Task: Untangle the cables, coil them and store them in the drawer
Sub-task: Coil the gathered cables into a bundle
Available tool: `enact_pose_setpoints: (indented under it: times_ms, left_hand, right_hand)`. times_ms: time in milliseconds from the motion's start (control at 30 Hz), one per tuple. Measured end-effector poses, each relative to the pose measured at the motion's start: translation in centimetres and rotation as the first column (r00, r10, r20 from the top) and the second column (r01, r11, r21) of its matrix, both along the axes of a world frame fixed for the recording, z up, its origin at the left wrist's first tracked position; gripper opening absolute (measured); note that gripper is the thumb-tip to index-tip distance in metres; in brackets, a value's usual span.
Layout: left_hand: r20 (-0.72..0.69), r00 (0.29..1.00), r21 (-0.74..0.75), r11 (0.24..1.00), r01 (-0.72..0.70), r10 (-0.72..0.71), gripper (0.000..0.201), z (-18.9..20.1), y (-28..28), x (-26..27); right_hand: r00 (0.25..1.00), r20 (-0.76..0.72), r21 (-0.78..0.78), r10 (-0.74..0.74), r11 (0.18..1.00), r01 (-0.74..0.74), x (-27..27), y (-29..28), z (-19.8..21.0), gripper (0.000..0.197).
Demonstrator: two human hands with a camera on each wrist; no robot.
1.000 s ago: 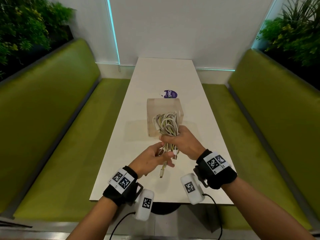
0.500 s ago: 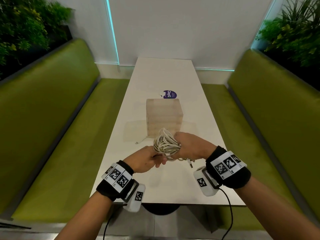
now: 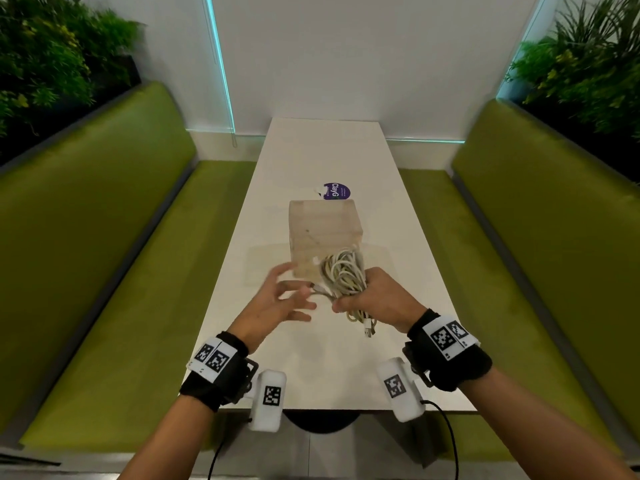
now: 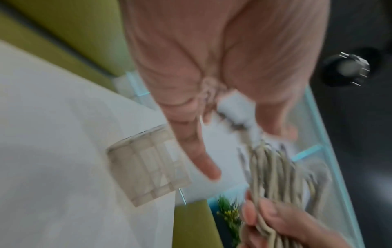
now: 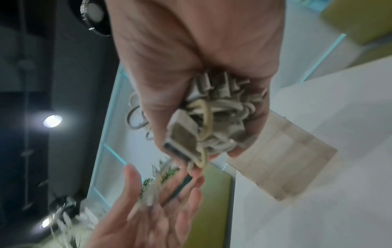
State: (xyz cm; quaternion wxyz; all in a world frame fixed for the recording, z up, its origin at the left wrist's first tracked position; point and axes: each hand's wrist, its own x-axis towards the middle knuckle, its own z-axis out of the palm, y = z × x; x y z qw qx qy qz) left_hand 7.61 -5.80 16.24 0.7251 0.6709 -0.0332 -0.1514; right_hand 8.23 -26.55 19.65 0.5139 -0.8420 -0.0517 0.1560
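On the left, a green padded bench (image 3: 104, 237) runs along the white surface (image 3: 329, 157), with dark leafy plants (image 3: 45, 53) behind its back. The left hand (image 3: 273, 303) hovers above the surface with fingers spread and relaxed, gripping nothing; it is smeared by motion, so whether a fingertip brushes the loose cable end beside it cannot be told. In the left wrist view a white connector (image 4: 235, 109) shows between the thumb and fingers, too blurred to say whether it is touched.

At the middle stands a small pale wooden drawer box (image 3: 325, 237) on the surface; its front is hidden from the head view, so open or closed cannot be told. Just behind it lies a purple round sticker (image 3: 336, 191), its small print unreadable.

The bundle of white cables (image 3: 344, 275) is held above the surface, in front of the box, partly covering its near corner. The right hand (image 3: 377, 296) has its fingers curled tightly round the bundle's middle; loops stick up above the fist and plug ends (image 3: 367, 327) dangle below. The right wrist view shows a USB plug (image 5: 182, 139) and tangled loops packed in the palm, the details soft.

To the right is a second green bench (image 3: 540, 237), more plants (image 3: 588, 60), and a white wall (image 3: 346, 53) edged with teal light strips (image 3: 218, 60).
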Motion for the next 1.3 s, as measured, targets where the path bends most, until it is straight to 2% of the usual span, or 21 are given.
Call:
enact_pose_setpoints:
  times_ms: [33,100,167,233,300,367,500,567,633,700,767,800,833,867,900,933,967,1033,1167,1233,1300]
  left_hand:
    - [-0.058,0.995,-0.123,0.988,-0.092,0.085,0.079,-0.5,0.3,0.0]
    - [-0.167,0.979,-0.265,0.951,-0.157,0.115,0.101,-1.4,0.5,0.0]
    - [-0.189,0.980,-0.317,0.941,-0.118,0.060,0.119,-1.7,0.2,-0.3]
    - [-0.126,0.992,-0.327,0.945,-0.032,-0.010,0.121,-1.4,-0.8,-0.6]
    - [-0.026,0.999,-0.297,0.954,0.035,-0.044,0.113,-0.4,-2.5,-0.9]
    - [0.010,1.000,-0.302,0.953,-0.020,0.025,0.099,0.2,-3.9,-0.8]
    - [-0.039,0.980,-0.314,0.929,-0.198,0.196,0.046,0.6,-5.0,-0.9]
    - [-0.072,0.964,-0.310,0.913,-0.266,0.256,0.022,0.4,-5.0,-0.7]
    - [-0.114,0.951,-0.300,0.902,-0.310,0.288,0.014,0.1,-4.6,-0.6]
    - [-0.110,0.958,-0.295,0.912,-0.286,0.265,0.015,0.0,-4.2,-0.6]
    - [-0.091,0.956,-0.284,0.913,-0.293,0.278,0.014,-0.2,-3.7,-0.5]
    - [-0.088,0.945,-0.263,0.908,-0.327,0.315,0.012,-0.3,-3.2,-0.4]
    - [-0.087,0.933,-0.239,0.902,-0.360,0.349,0.010,-0.4,-2.8,-0.2]
    - [-0.080,0.928,-0.214,0.903,-0.372,0.363,0.010,-0.5,-2.4,-0.1]
    - [-0.064,0.933,-0.181,0.915,-0.359,0.354,0.013,-0.7,-2.1,0.0]
    - [-0.045,0.944,-0.136,0.934,-0.331,0.328,0.014,-0.8,-1.9,0.1]
    - [-0.028,0.954,-0.092,0.950,-0.300,0.298,0.015,-0.7,-1.9,0.1]
    - [0.000,0.970,-0.024,0.970,-0.243,0.243,0.014,-0.5,-2.2,-0.1]
    - [0.021,0.988,0.060,0.986,-0.155,0.154,0.014,-0.6,-2.2,-0.2]
    - [-0.007,0.984,0.026,0.984,-0.176,0.176,0.013,-0.8,-1.9,-0.2]
    - [-0.047,0.978,-0.078,0.975,-0.209,0.206,0.012,-0.8,-1.5,-0.1]
  right_hand:
    - [0.999,-0.008,0.055,-0.033,0.998,0.034,-0.1,-0.1,0.0,0.016]
    - [0.997,-0.020,0.158,-0.079,0.984,0.081,-0.3,0.0,0.0,0.018]
    - [0.996,-0.036,0.214,-0.076,0.973,0.082,-0.4,0.5,0.0,0.017]
    - [0.999,-0.042,0.239,-0.026,0.970,0.035,-0.8,1.4,-0.1,0.012]
    - [0.999,-0.041,0.255,0.030,0.967,-0.018,-1.3,2.6,-0.6,0.011]
    - [0.998,-0.006,0.239,0.056,0.969,-0.053,-1.6,3.7,-1.1,0.014]
    - [0.978,0.132,0.089,0.160,0.981,-0.172,-1.2,4.6,-1.0,0.024]
    - [0.959,0.111,0.050,0.261,0.962,-0.267,-1.0,4.6,-0.9,0.025]
    - [0.934,0.024,0.031,0.356,0.934,-0.356,-0.9,4.6,-0.7,0.027]
    - [0.890,-0.120,-0.152,0.441,0.877,-0.455,-0.2,3.9,0.0,0.055]
    - [0.843,-0.281,-0.444,0.459,0.716,-0.538,0.6,2.6,1.8,0.079]
    - [0.853,-0.300,-0.538,0.427,0.663,-0.521,1.0,2.0,2.6,0.081]
    - [0.887,-0.248,-0.576,0.390,0.677,-0.458,1.7,1.4,3.4,0.079]
    - [0.931,-0.140,-0.552,0.337,0.754,-0.356,2.4,1.0,4.0,0.074]
    - [0.966,-0.013,-0.454,0.259,0.859,-0.237,2.9,0.9,4.3,0.067]
    - [0.981,0.088,-0.306,0.172,0.942,-0.138,3.4,1.2,4.2,0.059]
    - [0.980,0.154,-0.156,0.123,0.983,-0.099,3.6,1.7,4.2,0.053]
    - [0.966,0.233,-0.006,0.109,0.994,-0.111,3.9,2.9,3.8,0.044]
    - [0.943,0.333,0.089,0.031,0.994,-0.064,3.9,4.5,3.0,0.019]
    - [0.945,0.328,0.132,-0.003,0.990,-0.043,3.8,4.4,2.7,0.012]
    - [0.944,0.327,0.178,-0.036,0.984,-0.024,3.5,4.0,2.3,0.009]
